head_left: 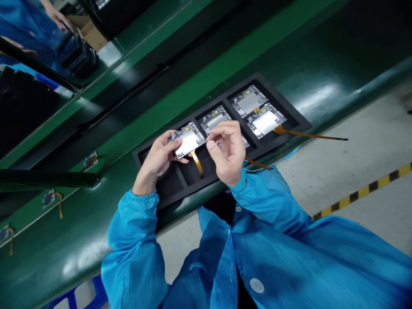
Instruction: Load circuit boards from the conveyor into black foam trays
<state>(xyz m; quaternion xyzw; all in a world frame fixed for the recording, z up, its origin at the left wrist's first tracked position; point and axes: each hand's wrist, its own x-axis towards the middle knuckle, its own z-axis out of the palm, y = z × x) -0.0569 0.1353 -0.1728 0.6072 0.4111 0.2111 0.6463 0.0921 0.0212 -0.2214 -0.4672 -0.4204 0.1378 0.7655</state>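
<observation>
My left hand (161,155) grips a circuit board (189,140) by its left side, thumb over the silvery shield plate. An orange ribbon cable (197,165) hangs from the board's lower edge. Close to the board's right edge is my right hand (227,150), thumb and forefinger pinched together; whatever is between them is too small to make out. Under both hands lies a black foam tray (202,182) with compartments. Another circuit board (215,116) sits in the middle compartment, partly covered by my right hand. Two more boards, an upper one (249,102) and a lower one (267,121), rest in the right compartment.
The tray lies on a green bench (106,206). Several small boards with ribbon cables, one here (49,198), lie along the left ledge. A dark post (48,180) juts in at left. Across the bench, a co-worker's hand (59,18) is near stacked black parts (79,56).
</observation>
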